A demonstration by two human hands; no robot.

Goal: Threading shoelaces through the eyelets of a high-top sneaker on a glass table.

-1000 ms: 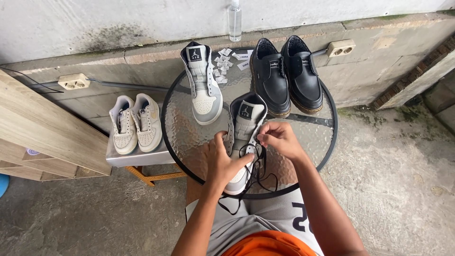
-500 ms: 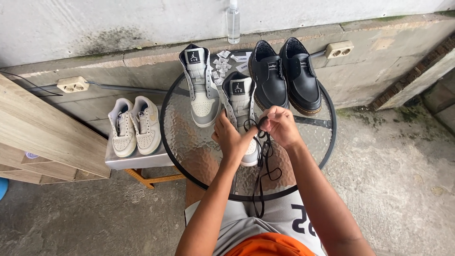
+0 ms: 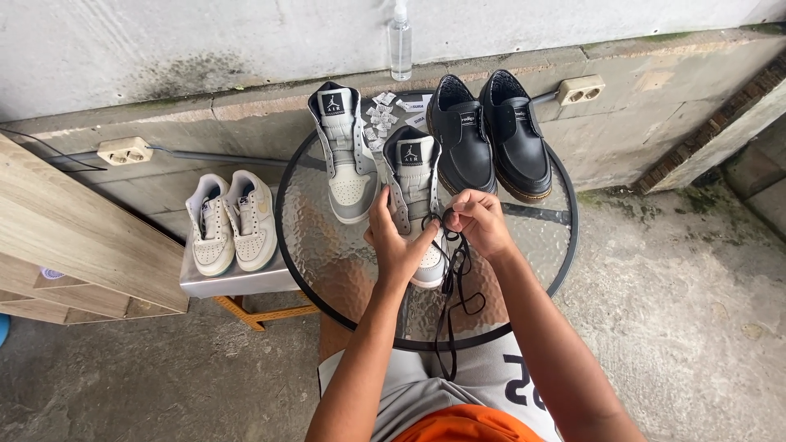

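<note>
on the round glass table (image 3: 327, 270): two grey-and-white high-top sneakers and two black leather shoes (image 3: 490, 139), plus a small heap of paper tags (image 3: 383, 119) at the far edge. the nearer sneaker (image 3: 413, 192) lies mid-table; left hand (image 3: 395, 245) is clamped on its toe end, right hand (image 3: 479, 221) is pinched on the one black lace (image 3: 452, 299), which hangs past the near rim. the other sneaker (image 3: 344, 155) stands just left. bare glass remains near-left and right. two pale sneakers (image 3: 231, 223) sit on a low stand left; one spray bottle (image 3: 400, 41) on the far ledge.
</note>
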